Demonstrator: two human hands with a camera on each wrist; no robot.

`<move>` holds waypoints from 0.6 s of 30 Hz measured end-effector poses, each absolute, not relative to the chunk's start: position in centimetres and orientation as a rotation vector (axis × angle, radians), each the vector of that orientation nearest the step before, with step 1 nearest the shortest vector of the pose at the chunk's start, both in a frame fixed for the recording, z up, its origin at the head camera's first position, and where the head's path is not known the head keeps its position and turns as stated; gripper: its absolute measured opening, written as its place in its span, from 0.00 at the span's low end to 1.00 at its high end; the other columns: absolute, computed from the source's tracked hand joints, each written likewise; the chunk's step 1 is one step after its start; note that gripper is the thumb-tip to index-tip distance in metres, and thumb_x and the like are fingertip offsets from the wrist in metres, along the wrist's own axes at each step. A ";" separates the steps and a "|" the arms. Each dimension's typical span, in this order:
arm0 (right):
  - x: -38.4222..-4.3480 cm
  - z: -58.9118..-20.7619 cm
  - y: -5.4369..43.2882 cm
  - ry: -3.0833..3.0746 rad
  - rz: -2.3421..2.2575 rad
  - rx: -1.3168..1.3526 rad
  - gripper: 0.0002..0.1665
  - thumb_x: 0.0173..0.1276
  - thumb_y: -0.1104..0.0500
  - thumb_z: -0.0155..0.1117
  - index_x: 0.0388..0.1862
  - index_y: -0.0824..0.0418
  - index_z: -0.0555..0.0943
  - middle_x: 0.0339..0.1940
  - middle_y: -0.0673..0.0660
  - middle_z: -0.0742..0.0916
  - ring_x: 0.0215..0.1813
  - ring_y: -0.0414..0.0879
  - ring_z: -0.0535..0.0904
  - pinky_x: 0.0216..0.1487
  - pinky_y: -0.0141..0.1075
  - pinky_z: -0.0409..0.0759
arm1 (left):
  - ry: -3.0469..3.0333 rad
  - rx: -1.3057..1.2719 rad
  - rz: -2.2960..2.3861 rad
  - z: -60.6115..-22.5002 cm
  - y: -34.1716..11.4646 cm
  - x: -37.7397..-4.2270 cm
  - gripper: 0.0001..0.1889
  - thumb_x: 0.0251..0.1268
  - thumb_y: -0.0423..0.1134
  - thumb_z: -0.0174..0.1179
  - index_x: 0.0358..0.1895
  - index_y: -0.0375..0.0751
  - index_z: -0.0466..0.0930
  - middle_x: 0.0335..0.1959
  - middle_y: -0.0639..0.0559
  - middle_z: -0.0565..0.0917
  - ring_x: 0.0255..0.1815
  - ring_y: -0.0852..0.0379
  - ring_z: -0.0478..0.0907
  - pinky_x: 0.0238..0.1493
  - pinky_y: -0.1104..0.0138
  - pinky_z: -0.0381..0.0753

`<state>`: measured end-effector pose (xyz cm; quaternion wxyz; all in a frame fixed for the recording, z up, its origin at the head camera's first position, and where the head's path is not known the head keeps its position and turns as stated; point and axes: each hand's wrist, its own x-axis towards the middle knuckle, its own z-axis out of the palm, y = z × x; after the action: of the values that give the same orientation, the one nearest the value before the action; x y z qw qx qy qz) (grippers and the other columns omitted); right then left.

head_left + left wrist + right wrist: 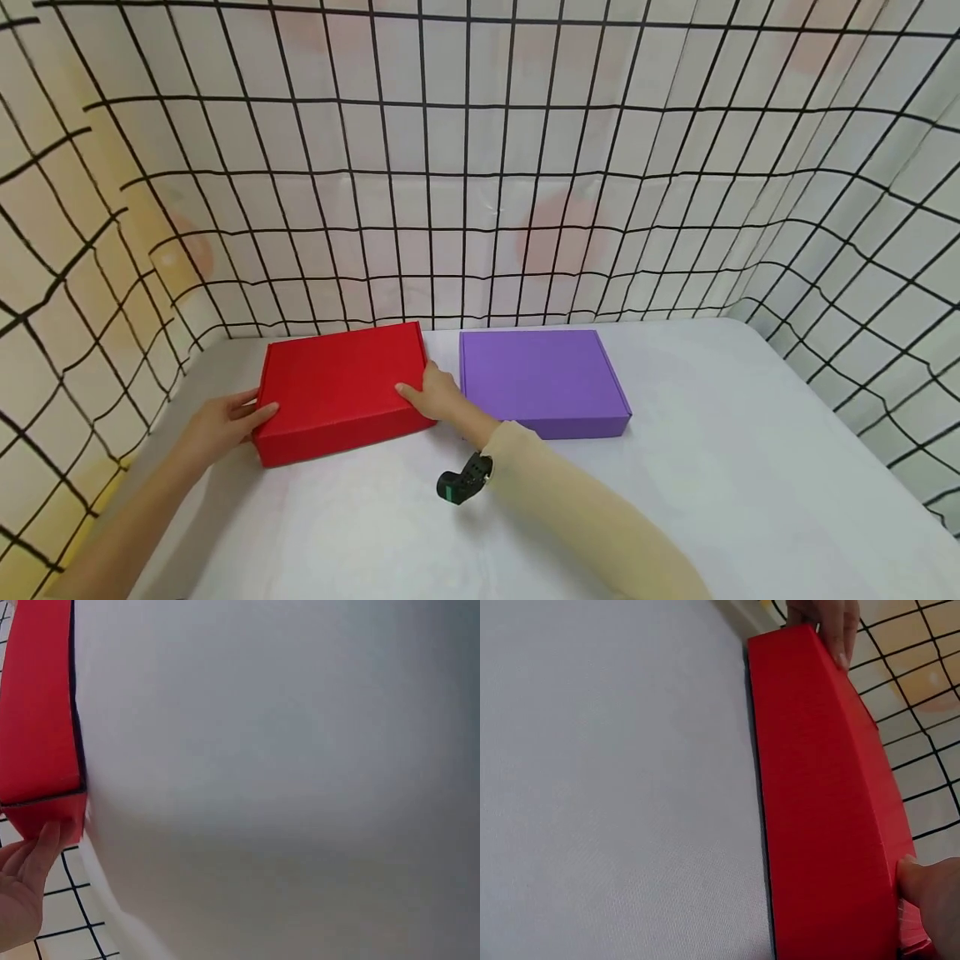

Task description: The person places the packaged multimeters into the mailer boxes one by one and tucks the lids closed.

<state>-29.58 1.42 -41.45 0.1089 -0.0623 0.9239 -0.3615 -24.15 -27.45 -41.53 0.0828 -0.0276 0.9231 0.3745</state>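
A flat red box (345,379), its lid closed, lies slightly askew on the left part of the white table. At its left end my left hand (225,425) grips it, thumb over the top edge and fingers against the side; those fingers also show on the box's end (52,814) in the left wrist view. On the opposite end my right hand (438,393) holds the box, thumb on the top near the front corner. The right thumb (922,889) shows close up in the right wrist view. Most of the right fingers are hidden behind the box.
A closed purple box (540,375) lies just right of the red one, close to the right forearm. Black netting (465,175) over white sheeting rises behind the table (750,467) and along both sides. A black wrist device (465,479) hangs by the right wrist.
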 end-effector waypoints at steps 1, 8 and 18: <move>-29.6 -41.4 1.5 2.720 -1.063 -0.182 0.33 0.64 0.50 0.60 0.57 0.73 0.65 0.40 0.62 0.80 0.41 0.50 0.77 0.43 0.40 0.80 | 2.810 -0.037 1.070 -41.6 -27.4 -24.1 0.43 0.65 0.57 0.50 0.67 0.23 0.49 0.58 0.21 0.65 0.53 0.31 0.72 0.42 0.55 0.81; -29.4 -41.5 1.4 2.729 -1.046 -0.189 0.35 0.65 0.49 0.59 0.58 0.74 0.64 0.44 0.64 0.80 0.45 0.52 0.77 0.47 0.42 0.79 | 3.166 0.462 0.678 -41.5 -28.3 -22.9 0.36 0.56 0.52 0.62 0.62 0.29 0.66 0.60 0.27 0.69 0.44 0.32 0.77 0.25 0.64 0.79; -29.5 -41.5 1.6 2.715 -1.066 -0.174 0.32 0.65 0.49 0.59 0.56 0.73 0.65 0.41 0.63 0.80 0.42 0.51 0.77 0.45 0.41 0.80 | 3.163 0.779 0.249 -40.4 -28.0 -23.1 0.39 0.41 0.51 0.71 0.56 0.28 0.73 0.58 0.29 0.71 0.58 0.31 0.67 0.33 0.56 0.82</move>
<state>-29.54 1.64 -41.46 0.1095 -0.0592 0.9236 -0.3626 -23.07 -28.01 -40.38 -0.0627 0.2379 0.9663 0.0761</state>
